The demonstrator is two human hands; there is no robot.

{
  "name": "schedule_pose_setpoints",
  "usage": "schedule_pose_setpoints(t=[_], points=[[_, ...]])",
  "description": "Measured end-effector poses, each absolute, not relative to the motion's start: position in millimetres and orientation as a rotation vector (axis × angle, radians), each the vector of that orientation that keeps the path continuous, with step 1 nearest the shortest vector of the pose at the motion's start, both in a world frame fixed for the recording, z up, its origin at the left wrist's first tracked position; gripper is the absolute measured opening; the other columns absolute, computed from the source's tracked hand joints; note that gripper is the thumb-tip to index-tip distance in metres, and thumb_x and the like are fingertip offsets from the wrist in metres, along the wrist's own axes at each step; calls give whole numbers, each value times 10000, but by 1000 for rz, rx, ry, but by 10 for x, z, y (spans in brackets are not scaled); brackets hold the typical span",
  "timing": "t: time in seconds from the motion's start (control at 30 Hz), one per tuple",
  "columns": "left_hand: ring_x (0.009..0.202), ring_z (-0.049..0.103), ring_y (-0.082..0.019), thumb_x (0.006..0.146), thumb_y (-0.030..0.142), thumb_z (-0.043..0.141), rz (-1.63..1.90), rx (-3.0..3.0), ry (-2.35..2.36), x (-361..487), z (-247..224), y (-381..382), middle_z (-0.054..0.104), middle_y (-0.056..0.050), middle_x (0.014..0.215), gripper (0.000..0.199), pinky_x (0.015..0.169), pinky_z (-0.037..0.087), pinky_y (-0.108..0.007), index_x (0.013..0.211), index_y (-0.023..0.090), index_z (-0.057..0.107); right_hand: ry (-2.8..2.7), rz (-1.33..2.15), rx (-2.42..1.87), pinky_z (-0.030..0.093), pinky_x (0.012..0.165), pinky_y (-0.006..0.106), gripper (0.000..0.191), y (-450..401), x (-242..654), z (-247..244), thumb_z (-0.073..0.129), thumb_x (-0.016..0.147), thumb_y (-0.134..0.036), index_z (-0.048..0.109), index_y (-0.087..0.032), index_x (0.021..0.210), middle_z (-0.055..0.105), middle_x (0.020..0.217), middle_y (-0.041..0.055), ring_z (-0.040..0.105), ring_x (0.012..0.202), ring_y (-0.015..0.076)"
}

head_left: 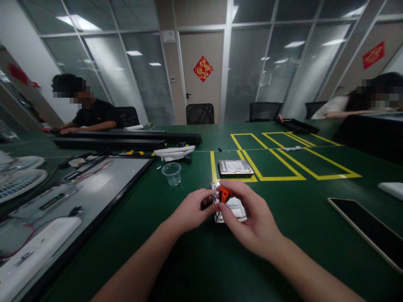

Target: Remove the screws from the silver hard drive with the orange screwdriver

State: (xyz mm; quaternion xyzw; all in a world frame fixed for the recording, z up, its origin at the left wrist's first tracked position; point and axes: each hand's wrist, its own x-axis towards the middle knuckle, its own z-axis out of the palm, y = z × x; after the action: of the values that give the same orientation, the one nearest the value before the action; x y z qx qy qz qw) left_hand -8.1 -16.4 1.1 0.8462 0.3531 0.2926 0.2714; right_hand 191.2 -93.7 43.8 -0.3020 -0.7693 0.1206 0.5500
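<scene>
My right hand [255, 218] is closed round an orange-and-black screwdriver [224, 194], thumb and fingers on its handle. The screwdriver stands roughly upright over a silver hard drive [238, 208], which lies on the table partly hidden by both hands. At the drive's left side, my left hand [192, 209] has its thumb and fingers bent together close to the screwdriver's lower end. What the left fingertips grip cannot be made out. Just beyond, a second hard drive [235, 167] lies label up, inside a yellow-taped outline.
A clear plastic cup [171, 173] stands left of the drives. A large flat panel [103, 184] covers the table's left side; a phone [371, 228] lies right. Long black bars [126, 140] are farther back. Two people sit across the green table [302, 235].
</scene>
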Motion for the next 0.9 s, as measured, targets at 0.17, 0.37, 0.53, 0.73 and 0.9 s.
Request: schedule_pose_setpoints(t=[0.17, 0.37, 0.53, 0.73, 0.9], points=[[1028, 677, -271, 989, 335, 704, 797, 2294, 912, -88, -6, -148, 746, -78, 1151, 244, 911, 528, -373, 1190, 206, 754, -1839, 196, -716, 603, 969, 382, 518, -909, 1920, 447, 734, 958, -152, 575, -278, 1436, 686, 1254, 76, 682, 1124, 220], [1005, 678, -260, 993, 331, 705, 805, 2281, 924, -83, -2, -161, 747, -72, 1126, 239, 898, 527, -364, 1193, 212, 757, -1841, 199, -718, 607, 989, 383, 510, -920, 1915, 450, 674, 982, -118, 569, -278, 1454, 699, 1262, 73, 693, 1129, 214], [1035, 677, -265, 981, 323, 715, 813, 2283, 919, -88, -19, -150, 745, -76, 1171, 244, 911, 527, -371, 1194, 209, 750, -1858, 182, -730, 603, 1015, 395, 537, -939, 1907, 464, 671, 974, -118, 556, -274, 1474, 672, 1299, 85, 680, 1177, 225], [980, 671, -256, 1001, 350, 691, 787, 2316, 960, -80, -23, -154, 741, -76, 1107, 237, 890, 526, -373, 1177, 203, 750, -1824, 138, -749, 610, 947, 337, 481, -903, 1913, 458, 700, 981, -137, 590, -272, 1429, 671, 1207, 66, 683, 1083, 191], [988, 673, -251, 993, 305, 695, 817, 2317, 923, -73, -24, -160, 743, -59, 1097, 222, 896, 524, -362, 1189, 217, 749, -1842, 155, -743, 601, 1005, 360, 509, -931, 1907, 469, 652, 984, -109, 577, -275, 1459, 676, 1279, 77, 682, 1157, 209]])
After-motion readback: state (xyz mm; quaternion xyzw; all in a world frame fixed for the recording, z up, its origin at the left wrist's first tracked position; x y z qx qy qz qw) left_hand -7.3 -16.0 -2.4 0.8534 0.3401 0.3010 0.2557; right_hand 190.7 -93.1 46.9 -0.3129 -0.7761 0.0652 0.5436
